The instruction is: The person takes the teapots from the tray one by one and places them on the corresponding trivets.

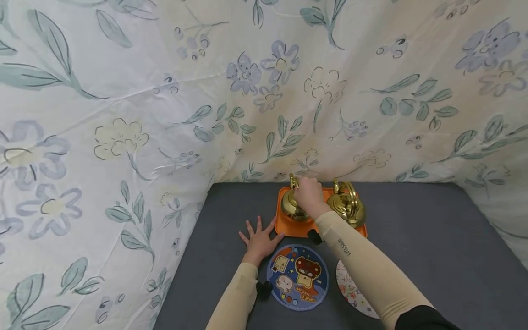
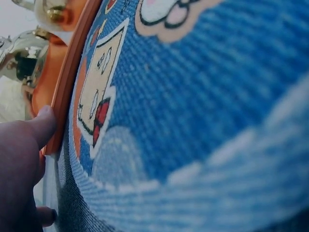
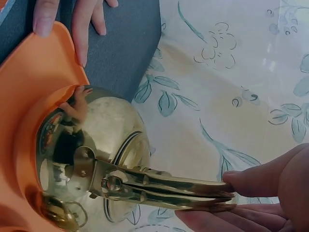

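Note:
My right hand (image 1: 310, 195) pinches the raised handle (image 3: 193, 187) of a shiny brass kettle (image 1: 291, 208), thumb on one side and fingers on the other. The kettle stands at the left of an orange tray (image 1: 290, 229). To its right on the same tray is a second brass kettle (image 1: 343, 207), partly behind my right hand and forearm. With fingers spread, my left hand (image 1: 261, 243) lies at the tray's left front corner. Its thumb (image 2: 44, 124) touches the tray's edge in the left wrist view.
In front of the tray lies a round blue mat (image 1: 284, 261) with cartoon figures. A round pale flowered mat (image 1: 350, 286) is partly hidden under my right forearm. All sit on a dark grey table (image 1: 420, 238), with a floral cloth (image 1: 264, 91) hanging behind.

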`<state>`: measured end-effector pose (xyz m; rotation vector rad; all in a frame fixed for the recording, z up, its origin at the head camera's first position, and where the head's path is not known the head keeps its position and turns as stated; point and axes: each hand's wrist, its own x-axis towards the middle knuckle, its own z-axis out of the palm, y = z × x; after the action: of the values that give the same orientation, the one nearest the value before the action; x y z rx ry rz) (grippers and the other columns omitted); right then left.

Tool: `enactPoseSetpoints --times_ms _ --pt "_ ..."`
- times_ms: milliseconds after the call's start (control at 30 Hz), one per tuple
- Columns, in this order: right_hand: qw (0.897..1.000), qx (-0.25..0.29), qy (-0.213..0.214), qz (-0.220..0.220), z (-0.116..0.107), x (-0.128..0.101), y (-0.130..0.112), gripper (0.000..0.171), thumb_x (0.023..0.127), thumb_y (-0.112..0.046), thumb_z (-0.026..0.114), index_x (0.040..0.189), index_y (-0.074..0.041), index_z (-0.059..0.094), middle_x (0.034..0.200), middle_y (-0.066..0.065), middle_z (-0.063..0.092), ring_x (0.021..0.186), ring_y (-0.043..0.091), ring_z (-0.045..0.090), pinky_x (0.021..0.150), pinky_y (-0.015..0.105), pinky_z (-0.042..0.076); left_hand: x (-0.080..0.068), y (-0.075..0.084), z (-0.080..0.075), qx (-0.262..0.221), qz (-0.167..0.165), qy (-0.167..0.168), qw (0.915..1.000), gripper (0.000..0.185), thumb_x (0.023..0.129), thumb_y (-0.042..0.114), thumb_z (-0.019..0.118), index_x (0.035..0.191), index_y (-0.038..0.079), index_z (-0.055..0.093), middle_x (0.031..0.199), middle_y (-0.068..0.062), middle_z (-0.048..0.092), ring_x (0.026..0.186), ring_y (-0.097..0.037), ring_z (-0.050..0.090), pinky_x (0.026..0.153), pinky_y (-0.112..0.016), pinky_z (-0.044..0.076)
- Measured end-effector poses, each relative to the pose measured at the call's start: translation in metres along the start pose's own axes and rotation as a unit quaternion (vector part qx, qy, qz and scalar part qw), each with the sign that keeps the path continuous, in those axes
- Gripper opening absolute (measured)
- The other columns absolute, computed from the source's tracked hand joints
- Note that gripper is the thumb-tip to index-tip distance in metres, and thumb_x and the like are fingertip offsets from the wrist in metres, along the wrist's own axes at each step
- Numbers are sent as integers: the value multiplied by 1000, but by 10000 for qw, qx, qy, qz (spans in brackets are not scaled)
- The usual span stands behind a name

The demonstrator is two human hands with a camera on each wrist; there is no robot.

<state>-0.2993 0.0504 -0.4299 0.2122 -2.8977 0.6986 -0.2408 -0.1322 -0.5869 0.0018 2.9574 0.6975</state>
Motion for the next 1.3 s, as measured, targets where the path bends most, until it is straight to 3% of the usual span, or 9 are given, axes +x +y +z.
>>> enactPoseSetpoints --times_ms 233,533,900,1133,1300 --pt "9998 101 61 -146 -10 -1 6 21 95 -11 67 107 5 73 72 17 68 57 28 65 51 37 53 3 6 -1 24 10 -12 10000 72 94 70 51 157 41 34 168 -18 14 149 -58 -5 107 -83 -4" --pt "9999 102 -122 -58 -20 -9 6 20 96 -15 68 94 5 71 75 18 68 63 31 67 57 41 55 4 7 0 -30 -32 -24 10000 72 93 69 53 157 42 34 169 -17 12 149 -58 -7 108 -82 -7" --pt "9997 -1 -181 -185 -34 -27 4 25 98 -18 66 84 3 70 66 13 63 54 25 62 52 37 52 0 10 1 21 -148 -36 9999 72 92 71 52 157 44 33 169 -17 13 150 -58 -6 108 -82 -5" --pt "9990 6 115 -443 -41 -39 2 24 96 -17 68 82 3 70 66 13 63 56 27 63 53 38 54 1 9 2 22 -142 3 9999 72 92 72 52 157 45 33 169 -17 13 150 -57 -6 109 -82 -5" --pt "9986 149 159 -480 -46 -49 2 25 96 -15 68 77 -1 67 60 8 57 50 21 56 48 33 46 -2 9 3 45 -149 12 9999 72 92 72 52 156 46 33 169 -16 13 150 -57 -6 108 -82 -4"
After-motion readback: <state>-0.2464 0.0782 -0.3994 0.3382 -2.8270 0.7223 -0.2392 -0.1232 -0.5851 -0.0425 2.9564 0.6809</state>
